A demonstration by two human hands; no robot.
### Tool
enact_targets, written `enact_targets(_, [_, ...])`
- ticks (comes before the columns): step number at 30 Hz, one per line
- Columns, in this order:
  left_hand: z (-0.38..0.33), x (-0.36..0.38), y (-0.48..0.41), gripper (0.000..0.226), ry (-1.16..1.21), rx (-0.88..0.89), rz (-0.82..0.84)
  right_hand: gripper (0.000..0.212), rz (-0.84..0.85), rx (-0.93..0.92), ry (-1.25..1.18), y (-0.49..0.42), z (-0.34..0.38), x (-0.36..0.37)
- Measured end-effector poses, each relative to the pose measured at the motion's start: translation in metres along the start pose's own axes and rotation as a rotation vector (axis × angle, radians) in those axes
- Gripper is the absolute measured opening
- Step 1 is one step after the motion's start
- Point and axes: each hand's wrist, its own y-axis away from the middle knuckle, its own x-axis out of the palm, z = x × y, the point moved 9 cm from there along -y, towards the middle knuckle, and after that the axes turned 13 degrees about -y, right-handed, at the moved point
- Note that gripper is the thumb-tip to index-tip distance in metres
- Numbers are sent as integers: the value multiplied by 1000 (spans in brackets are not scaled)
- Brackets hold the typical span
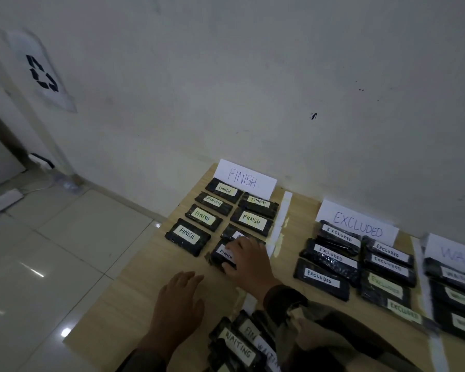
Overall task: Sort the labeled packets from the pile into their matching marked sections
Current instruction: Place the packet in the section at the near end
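Upper left of the frame: a paper recycling sign (42,73) on a pale wall, above a glossy tiled floor (65,237). A wooden worktop (134,291) fills the lower centre and right.

The left hand (177,299), lower centre, is over bare wood with its fingers loosely spread and holding nothing. Whether it touches the wood cannot be told.

Just above it, below a FINISH card (243,179), black packets lie in 2 columns. The right hand (247,261) grips the FINISH packet (222,255) nearest the viewer in the right column, fingers across the top and thumb at the near edge.

At the bottom centre, the pile (236,345) shows WAITING and FIN labels.

Right of a white tape strip (282,218), more packets lie below an EXCLUDED card (357,224). At the far right, blurred packets lie below a WAITING card (457,253).
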Motion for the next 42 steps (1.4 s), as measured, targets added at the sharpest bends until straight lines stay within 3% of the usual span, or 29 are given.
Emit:
enact_targets(8, [-48,-20,-4,50,80,100,-76,32,-24,103,-81,44,-40,-58])
enact_targets(15, [-110,-23,-11,51,154,212,-141,29,218,307,-106,105,-96,-68])
enact_targets(21, [-152,-12,-12,53,167,268,-72,75,369,459,-87,150,-122,-46])
enact_targets(25, [-171,0,-11,45,158,286,31,79,330,510,-229,160,-125,-36])
enact_targets(34, [-181,5,-14,47,273,193,79,50,103,303,-393,156,-110,-58])
enact_targets(38, [-183,2,-15,36,365,145,76,50,84,164,-326,158,-100,-72])
enact_targets(42, [-179,2,-17,33,440,87,91,63,97,72,-217,159,-93,-76])
